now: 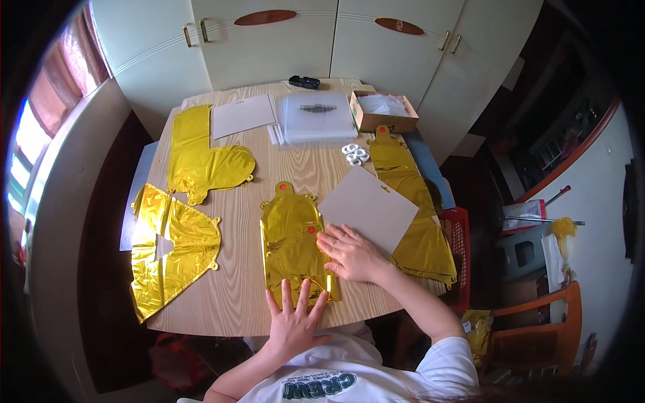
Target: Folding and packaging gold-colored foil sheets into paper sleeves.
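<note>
A flat gold foil balloon (289, 235) with small tabs and red round marks lies upright at the table's middle. My left hand (294, 322) presses on its near end, fingers spread flat. Across the balloon's right edge rests my right hand (353, 255), open and flat, fingers pointing left. Just beyond that hand lies a grey-white card sheet (369, 208) with a hanging slot, tilted and partly over another gold foil balloon (423, 248) on the right. Neither hand holds anything lifted off the table.
More flat gold foil balloons lie left: an L-shaped piece (195, 158) and a wide one (175, 242). Behind are card sheets (242, 115), clear plastic bags (316, 124), a cardboard box (383, 121), white ribbon rolls (355, 154) and a black object (304, 82). A red basket (458, 242) stands right.
</note>
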Tool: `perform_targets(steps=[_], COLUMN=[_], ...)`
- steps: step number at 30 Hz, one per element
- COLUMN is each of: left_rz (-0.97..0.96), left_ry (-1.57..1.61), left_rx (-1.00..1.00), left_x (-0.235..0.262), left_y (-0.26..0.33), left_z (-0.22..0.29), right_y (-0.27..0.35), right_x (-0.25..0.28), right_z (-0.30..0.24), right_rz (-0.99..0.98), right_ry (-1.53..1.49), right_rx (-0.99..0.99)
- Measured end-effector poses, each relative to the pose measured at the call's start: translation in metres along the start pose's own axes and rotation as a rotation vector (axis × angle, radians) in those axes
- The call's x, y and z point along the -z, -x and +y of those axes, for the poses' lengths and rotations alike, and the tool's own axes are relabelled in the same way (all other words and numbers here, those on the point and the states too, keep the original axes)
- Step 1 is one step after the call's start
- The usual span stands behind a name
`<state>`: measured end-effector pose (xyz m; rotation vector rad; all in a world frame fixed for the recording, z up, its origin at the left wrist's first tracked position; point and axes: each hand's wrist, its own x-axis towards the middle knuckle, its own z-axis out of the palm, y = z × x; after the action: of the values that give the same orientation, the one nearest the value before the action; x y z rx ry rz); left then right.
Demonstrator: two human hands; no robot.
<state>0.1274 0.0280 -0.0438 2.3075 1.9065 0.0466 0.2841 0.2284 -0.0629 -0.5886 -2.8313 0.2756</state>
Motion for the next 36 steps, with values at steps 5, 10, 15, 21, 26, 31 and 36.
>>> perform_targets(steps=[5,10,15,21,26,31,36], left_rz=[0.009,0.010,0.018,0.025,0.029,0.021,0.043], left_ry=[0.002,-0.002,-0.005,-0.008,-0.021,-0.050,-0.036], left_rx=[0.003,0.004,0.004,0.008,0.000,0.004,0.017], left_x=[0.002,0.001,0.001,-0.001,-0.002,-0.002,-0.001], left_y=[0.001,0.001,0.000,0.002,0.002,0.003,0.004], left_z=[0.000,0.000,0.000,-0.001,-0.003,-0.003,-0.003], right_y=[-0.013,-0.025,-0.031,0.004,0.044,0.053,0.054], right_x=[-0.001,-0.009,-0.015,0.013,0.006,0.001,0.006], right_z=[0.013,0.027,0.032,-0.019,-0.058,-0.064,-0.051], right_rz=[-0.017,0.034,0.203,0.266,0.217,0.227,0.251], right_ry=[0.030,0.077,0.166,-0.017,-0.115,-0.126,-0.147], right_rx=[-0.032,-0.078,-0.070,0.046,0.131,0.098,0.044])
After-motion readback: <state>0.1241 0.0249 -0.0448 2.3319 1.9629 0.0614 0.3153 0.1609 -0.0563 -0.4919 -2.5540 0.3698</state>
